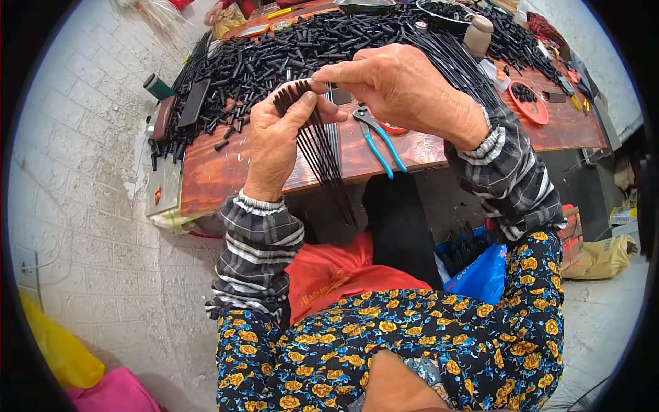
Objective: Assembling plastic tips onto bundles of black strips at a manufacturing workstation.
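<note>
My left hand [274,134] is closed around a fanned bundle of thin black rods [322,158], with the thumb pressed across them. Their upper ends poke out above the thumb, and the long lower ends hang past the table's front edge. My right hand [395,86] reaches over from the right, its forefinger and thumb brought together beside the rods' upper ends. Whatever those fingertips pinch is too small or hidden to make out. Below the right hand lie pliers [376,137] with teal handles, reaching over the table's edge.
Short black tubular parts [254,62] are heaped across the wooden table [226,165]. Long black rods [456,58] lie at the back right, near a beige flask [478,36] and an orange dish [530,103] of small black pieces. A dark phone-like slab [195,103] sits at left.
</note>
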{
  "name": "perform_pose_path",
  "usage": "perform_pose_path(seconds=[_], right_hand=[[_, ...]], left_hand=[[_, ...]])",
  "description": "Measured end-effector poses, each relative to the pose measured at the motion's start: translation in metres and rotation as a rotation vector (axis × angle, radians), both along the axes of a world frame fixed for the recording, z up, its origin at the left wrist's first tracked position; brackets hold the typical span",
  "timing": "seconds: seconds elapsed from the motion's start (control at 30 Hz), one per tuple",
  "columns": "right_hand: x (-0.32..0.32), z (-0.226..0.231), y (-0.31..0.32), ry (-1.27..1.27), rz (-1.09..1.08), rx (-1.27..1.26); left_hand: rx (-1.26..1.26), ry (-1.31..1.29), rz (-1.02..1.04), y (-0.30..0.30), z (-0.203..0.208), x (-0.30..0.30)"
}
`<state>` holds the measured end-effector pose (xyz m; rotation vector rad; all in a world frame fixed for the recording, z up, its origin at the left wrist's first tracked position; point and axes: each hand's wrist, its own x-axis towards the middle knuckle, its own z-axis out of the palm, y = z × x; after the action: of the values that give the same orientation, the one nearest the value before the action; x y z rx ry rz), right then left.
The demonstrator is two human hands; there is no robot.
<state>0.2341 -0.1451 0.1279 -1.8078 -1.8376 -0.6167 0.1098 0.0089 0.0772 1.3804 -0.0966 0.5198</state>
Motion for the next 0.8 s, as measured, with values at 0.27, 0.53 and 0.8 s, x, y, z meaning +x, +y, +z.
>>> perform_pose_path(seconds=[0.27,0.53,0.8], right_hand=[[-0.003,-0.001,-0.001,-0.148,-0.103,0.088],[0.012,0.004,0.003,0.261,0.099,-0.056],[0.014,0.005,0.003,0.147,0.103,-0.022]], left_hand=[[0.020,0.003,0.000,0.000,-0.001,0.001],[0.046,-0.003,-0.005,0.000,-0.001,0.002],[0.062,0.022,0.010,-0.001,0.002,0.002]])
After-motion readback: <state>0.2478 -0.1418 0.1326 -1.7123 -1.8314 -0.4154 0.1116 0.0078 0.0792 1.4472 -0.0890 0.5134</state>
